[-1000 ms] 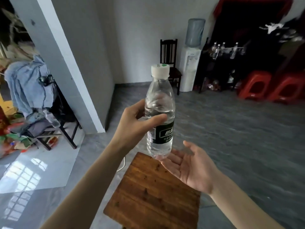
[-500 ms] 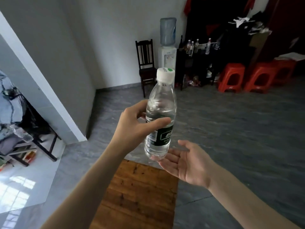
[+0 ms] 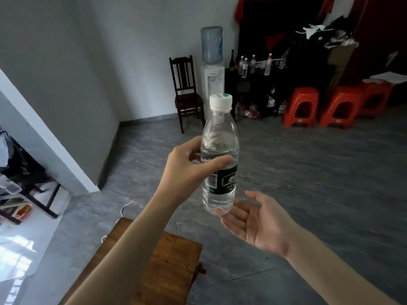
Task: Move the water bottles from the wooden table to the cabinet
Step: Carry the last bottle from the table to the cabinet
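The left hand [image 3: 187, 168] grips one water bottle [image 3: 220, 155] upright in mid-air, beyond the wooden table [image 3: 171, 267] at the near edge. The right hand [image 3: 257, 223] lies flat and relaxed just under its base — whether touching, I cannot tell. Several bottles [image 3: 244, 67] already stand on the dark cabinet [image 3: 253, 86] far right; this one is not yet delivered.

the left hand [image 3: 187, 170] is gripping an upright water bottle [image 3: 220, 155] above the wooden table [image 3: 174, 260]. the right hand [image 3: 257, 223] is lying open, palm up, just under its base. more bottles [image 3: 253, 64] are standing on the dark cabinet [image 3: 253, 89].
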Available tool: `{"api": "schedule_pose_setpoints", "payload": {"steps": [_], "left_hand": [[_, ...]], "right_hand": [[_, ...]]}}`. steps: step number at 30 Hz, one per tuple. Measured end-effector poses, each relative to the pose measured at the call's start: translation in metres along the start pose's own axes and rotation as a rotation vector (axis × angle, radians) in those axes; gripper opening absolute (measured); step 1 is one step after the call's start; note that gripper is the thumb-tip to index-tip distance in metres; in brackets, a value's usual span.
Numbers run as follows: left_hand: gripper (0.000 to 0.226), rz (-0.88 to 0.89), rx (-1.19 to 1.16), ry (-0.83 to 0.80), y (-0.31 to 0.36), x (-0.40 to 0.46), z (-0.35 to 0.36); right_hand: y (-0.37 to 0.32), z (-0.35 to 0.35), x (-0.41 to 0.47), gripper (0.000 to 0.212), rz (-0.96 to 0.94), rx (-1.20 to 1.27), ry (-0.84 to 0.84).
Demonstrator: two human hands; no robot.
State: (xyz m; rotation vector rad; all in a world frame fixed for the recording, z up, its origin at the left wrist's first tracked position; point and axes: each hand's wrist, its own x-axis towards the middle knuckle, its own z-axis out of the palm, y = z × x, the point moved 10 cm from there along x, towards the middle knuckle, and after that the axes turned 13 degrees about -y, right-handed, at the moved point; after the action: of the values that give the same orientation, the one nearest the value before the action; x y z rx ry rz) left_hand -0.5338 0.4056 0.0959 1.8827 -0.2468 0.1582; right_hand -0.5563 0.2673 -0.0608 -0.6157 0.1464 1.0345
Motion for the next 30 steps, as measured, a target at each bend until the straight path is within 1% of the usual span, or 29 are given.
{"api": "schedule_pose_setpoints", "payload": {"steps": [6,11,15,17,24,30], "left_hand": [[0.041,0.015,-0.001,-0.014,0.001,0.056,0.036],[0.040,0.014,0.008,-0.021,-0.014,0.119,0.050],[0.039,0.014,0.006,-0.032,-0.029,0.183,0.050],[0.034,0.010,0.004,-0.037,-0.037,0.219,0.045],[0.027,-0.006,0.009,-0.050,-0.057,0.337,0.040],[0.030,-0.030,0.008,-0.071,-0.079,0.415,0.041]], "right_hand": [[-0.058,-0.030,0.002,0.051,-0.034,0.030,0.003],[-0.114,-0.051,0.024,0.050,-0.046,-0.008,0.029],[-0.173,-0.059,0.057,0.051,-0.046,-0.061,0.057],[-0.207,-0.058,0.078,0.053,-0.050,-0.080,0.063],[-0.307,-0.069,0.132,0.050,-0.074,-0.079,0.081],[-0.373,-0.091,0.167,0.049,-0.056,-0.079,0.120]]}}
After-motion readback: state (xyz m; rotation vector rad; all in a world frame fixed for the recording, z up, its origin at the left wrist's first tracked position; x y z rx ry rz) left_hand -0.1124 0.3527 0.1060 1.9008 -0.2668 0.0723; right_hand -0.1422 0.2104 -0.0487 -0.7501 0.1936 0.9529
